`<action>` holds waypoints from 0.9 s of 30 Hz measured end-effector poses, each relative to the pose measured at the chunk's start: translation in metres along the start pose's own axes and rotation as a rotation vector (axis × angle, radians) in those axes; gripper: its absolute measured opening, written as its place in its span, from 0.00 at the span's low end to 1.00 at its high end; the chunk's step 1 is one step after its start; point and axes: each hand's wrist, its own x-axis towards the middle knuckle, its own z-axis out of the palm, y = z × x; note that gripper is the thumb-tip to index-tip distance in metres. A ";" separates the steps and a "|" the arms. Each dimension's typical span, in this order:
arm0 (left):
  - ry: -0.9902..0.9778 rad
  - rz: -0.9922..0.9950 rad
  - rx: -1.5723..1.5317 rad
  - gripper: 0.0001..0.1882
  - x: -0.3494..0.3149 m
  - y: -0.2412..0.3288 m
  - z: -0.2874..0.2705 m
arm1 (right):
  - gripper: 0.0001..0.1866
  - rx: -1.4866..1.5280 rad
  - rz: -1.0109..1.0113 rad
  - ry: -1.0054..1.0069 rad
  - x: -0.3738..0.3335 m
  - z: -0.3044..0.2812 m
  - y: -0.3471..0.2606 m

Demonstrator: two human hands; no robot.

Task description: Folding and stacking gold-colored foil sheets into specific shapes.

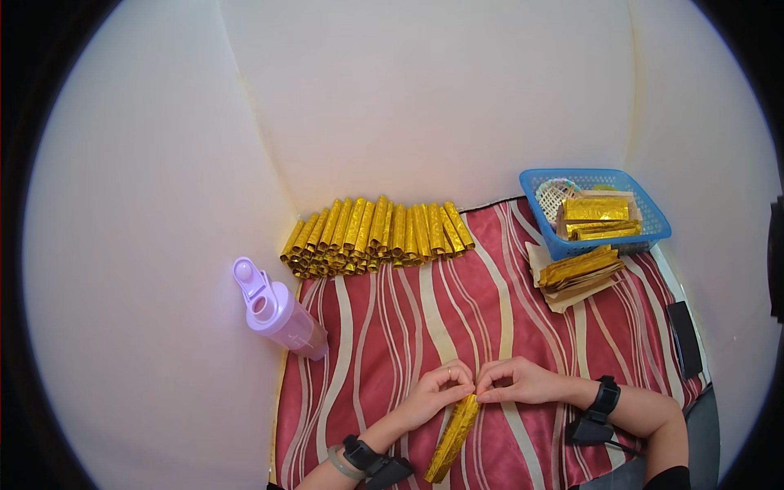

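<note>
A long, narrow piece of folded gold foil paper [452, 443] slants over the striped cloth near the front. My left hand [437, 394] pinches its far end between thumb and fingers. Meeting it from the other side, my right hand [518, 382] grips that same end with its fingertips. The fingertips of both hands almost touch, and they hide the paper's tip. Farther back, a stacked pile of gold foil paper tubes [376, 233] lies along the wall, their open ends facing me.
A lilac shaker bottle [282, 314] with its lid spout flipped up stands at the left. On the back right, a blue plastic basket [543, 237] holds gold paper and a woven item. Before it lies a stack of gold foil sheets [580, 273]; a dark flat object [684, 339] sits at the right edge.
</note>
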 end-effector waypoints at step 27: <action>0.207 -0.130 0.126 0.26 -0.007 0.017 0.016 | 0.04 -0.168 -0.167 0.335 -0.001 0.001 -0.004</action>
